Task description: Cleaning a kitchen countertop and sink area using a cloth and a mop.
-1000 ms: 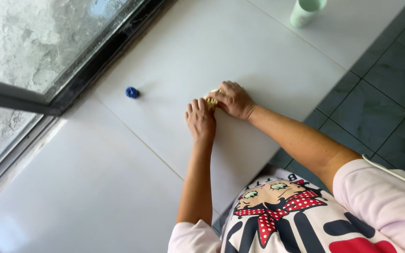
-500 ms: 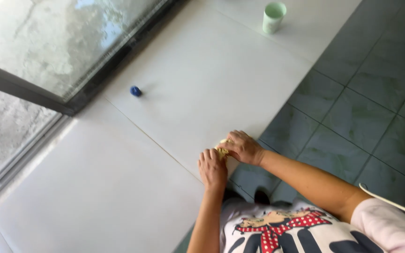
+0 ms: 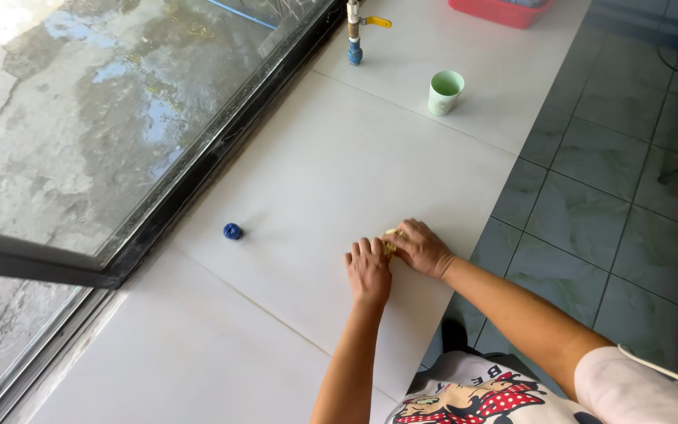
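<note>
Both my hands rest together on the white tiled counter point(image 3: 331, 173). My left hand point(image 3: 368, 271) lies flat, fingers pressed against a small yellow object point(image 3: 390, 246). My right hand point(image 3: 420, 246) curls over the same yellow object from the right, covering most of it. What the object is cannot be made out. A small blue ball-like lump point(image 3: 232, 231) lies on the counter to the left of my hands, apart from them.
A pale green cup point(image 3: 445, 92) stands farther along the counter. A tap with a yellow lever point(image 3: 356, 27) rises near the window, and a red basket point(image 3: 504, 10) sits at the far end. A dark window frame point(image 3: 198, 180) borders the counter; grey floor tiles lie right.
The view has tilted up and away, bringing the tap and red basket into sight. My hands stay together on the yellow object in the same spot on the counter.
</note>
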